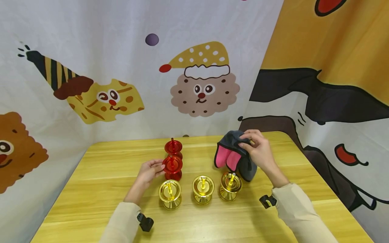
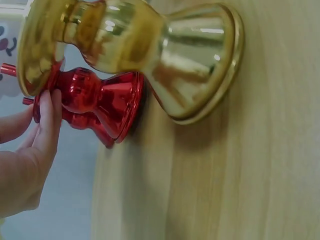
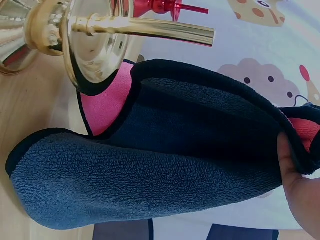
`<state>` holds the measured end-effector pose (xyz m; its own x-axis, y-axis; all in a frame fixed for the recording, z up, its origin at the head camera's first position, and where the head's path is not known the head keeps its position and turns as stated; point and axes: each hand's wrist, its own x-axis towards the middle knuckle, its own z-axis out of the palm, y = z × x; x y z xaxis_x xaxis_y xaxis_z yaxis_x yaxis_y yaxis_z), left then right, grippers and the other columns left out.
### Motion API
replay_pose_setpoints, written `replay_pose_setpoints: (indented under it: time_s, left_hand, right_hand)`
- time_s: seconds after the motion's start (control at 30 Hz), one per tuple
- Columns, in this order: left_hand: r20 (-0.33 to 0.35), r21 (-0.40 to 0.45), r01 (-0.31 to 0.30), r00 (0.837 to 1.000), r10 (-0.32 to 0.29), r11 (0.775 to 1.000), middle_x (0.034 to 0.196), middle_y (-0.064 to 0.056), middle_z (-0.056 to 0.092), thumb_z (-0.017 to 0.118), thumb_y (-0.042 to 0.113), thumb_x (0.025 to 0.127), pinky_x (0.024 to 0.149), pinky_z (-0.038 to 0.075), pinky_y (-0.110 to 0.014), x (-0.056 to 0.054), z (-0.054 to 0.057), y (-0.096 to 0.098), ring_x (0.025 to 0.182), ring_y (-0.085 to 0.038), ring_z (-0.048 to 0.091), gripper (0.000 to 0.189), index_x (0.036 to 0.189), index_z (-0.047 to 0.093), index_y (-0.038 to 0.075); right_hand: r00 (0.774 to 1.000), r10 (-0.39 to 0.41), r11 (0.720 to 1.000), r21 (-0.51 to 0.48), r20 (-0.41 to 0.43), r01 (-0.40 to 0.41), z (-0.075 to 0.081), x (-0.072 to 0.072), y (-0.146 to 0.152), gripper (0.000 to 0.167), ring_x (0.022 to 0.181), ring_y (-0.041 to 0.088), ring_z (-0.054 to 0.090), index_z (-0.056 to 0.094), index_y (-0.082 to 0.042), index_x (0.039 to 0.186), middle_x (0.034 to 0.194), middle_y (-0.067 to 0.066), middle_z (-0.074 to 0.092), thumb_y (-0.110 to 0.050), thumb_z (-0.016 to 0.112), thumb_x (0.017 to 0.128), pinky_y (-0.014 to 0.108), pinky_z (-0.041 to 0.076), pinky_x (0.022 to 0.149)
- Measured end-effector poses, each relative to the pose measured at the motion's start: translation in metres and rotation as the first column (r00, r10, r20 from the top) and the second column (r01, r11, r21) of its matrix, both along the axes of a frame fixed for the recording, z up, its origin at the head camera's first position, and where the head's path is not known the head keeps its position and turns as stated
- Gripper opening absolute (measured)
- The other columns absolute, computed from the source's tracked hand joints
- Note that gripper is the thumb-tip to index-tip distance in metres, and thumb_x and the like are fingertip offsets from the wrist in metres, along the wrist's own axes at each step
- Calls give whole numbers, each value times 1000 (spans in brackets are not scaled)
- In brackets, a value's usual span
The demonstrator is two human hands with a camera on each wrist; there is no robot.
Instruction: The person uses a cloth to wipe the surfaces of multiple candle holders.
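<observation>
My left hand (image 1: 149, 173) pinches the dish rim of the nearer red candle holder (image 1: 173, 165), thumb above and fingers beneath; the holder stands upright on the table. Right behind it is a second red candle holder (image 1: 173, 147), partly hidden. At the right, my right hand (image 1: 258, 147) grips the top of a cloth (image 1: 230, 139), dark grey-blue on one side and pink on the other, with black edging. The cloth hangs in folds, and its dark lower part (image 3: 150, 180) fills much of the right wrist view.
In front stand three shiny gold candle holders: left (image 1: 170, 193), middle (image 1: 203, 189) and right (image 1: 230, 186), the right one close to the cloth. Each has a short upright stem in its dish. A printed curtain (image 1: 121, 40) hangs behind the wooden table (image 1: 100, 189).
</observation>
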<state>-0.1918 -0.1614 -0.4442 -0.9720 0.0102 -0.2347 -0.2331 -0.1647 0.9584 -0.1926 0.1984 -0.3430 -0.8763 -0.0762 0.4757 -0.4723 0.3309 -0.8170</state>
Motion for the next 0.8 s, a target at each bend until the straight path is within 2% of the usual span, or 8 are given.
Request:
replay_pose_setpoints:
  time_s: [0.1,0.27,0.4,0.47,0.63,0.8]
  left_hand:
    - [7,-13,12,1000,-12,1000,93,-13,58,48,-13,87,75,52,-28,-1,-3,-1,74,-12,61,35,121,41,-19]
    - [2,-57,82,997,-82,995,99,-18,58,46,-12,89,81,51,-35,-3,-5,-4,78,-14,61,34,121,40,-20]
    - [-7,-135,151,988,-154,979,109,-29,53,42,-9,91,87,46,-44,-11,-1,-9,86,-20,60,35,125,37,-19]
    - [-19,-165,177,983,-182,970,118,-35,46,39,-9,92,90,43,-47,-17,2,-12,95,-28,58,37,128,33,-19]
    - [-27,-181,232,970,-240,956,133,-36,30,32,-6,96,98,34,-50,-33,8,-16,120,-45,36,42,135,22,-15]
    - [-24,-127,308,949,-313,943,139,-34,22,27,-2,98,102,26,-53,-41,10,-18,128,-44,23,45,140,14,-11]
  right_hand:
    - [1000,6,1000,-19,-17,-7,-2,1,0,12,92,12,49,62,10,90,105,12,48,13,62,78,11,44,76]
    - [999,8,1000,-14,-32,-9,-4,1,2,11,92,11,49,62,10,89,104,11,49,13,63,78,11,45,75]
    - [1000,4,1000,6,-22,-4,-5,1,3,12,93,8,48,62,12,90,106,16,48,13,62,79,10,44,75]
    - [1000,4,1000,6,-18,-4,-5,1,4,12,94,8,48,62,12,91,107,18,48,13,62,79,10,44,75]
    - [1000,-2,1000,13,4,2,-4,3,2,11,95,8,48,63,9,91,109,16,49,9,63,80,10,44,75]
    - [1000,2,1000,21,15,-2,-5,4,2,11,96,9,47,63,10,92,109,17,49,9,63,80,10,44,76]
